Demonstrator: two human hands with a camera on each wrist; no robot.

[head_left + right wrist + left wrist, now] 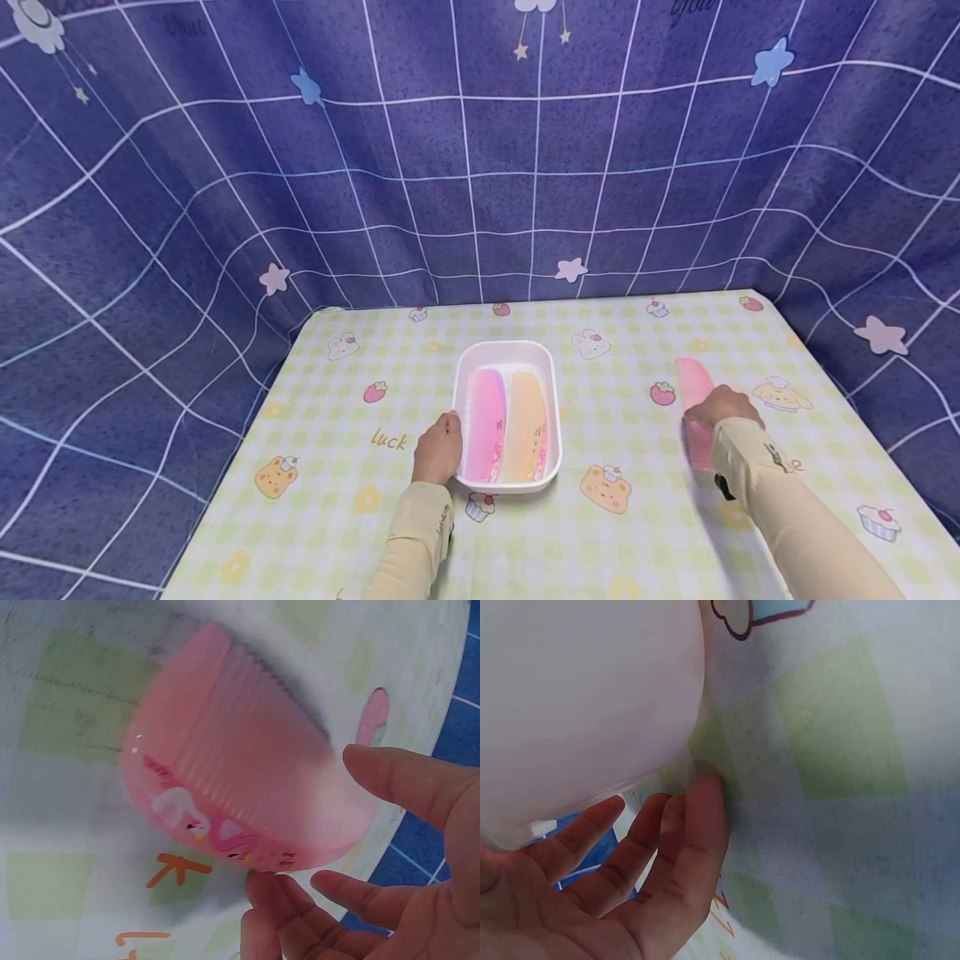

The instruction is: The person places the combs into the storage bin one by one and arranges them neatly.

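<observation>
A white plastic tray [555,417] stands on the table, holding a pink-purple comb [486,421] and a yellow-orange comb [527,421] side by side. My left hand [438,448] holds the tray at its left rim; in the left wrist view its fingers [705,825] curve along the outer wall, the thumb hidden. Off to the right, my right hand [723,408] reaches across a pink comb [225,750] printed with swans. The thumb is at the toothed edge and the other fingertips [261,889] are at the curved back, pinching it across.
The table cover [315,533] is pale green check with printed bears, strawberries and cupcakes. A dark blue curtain [495,200] with white grid lines hangs behind the table and along both sides.
</observation>
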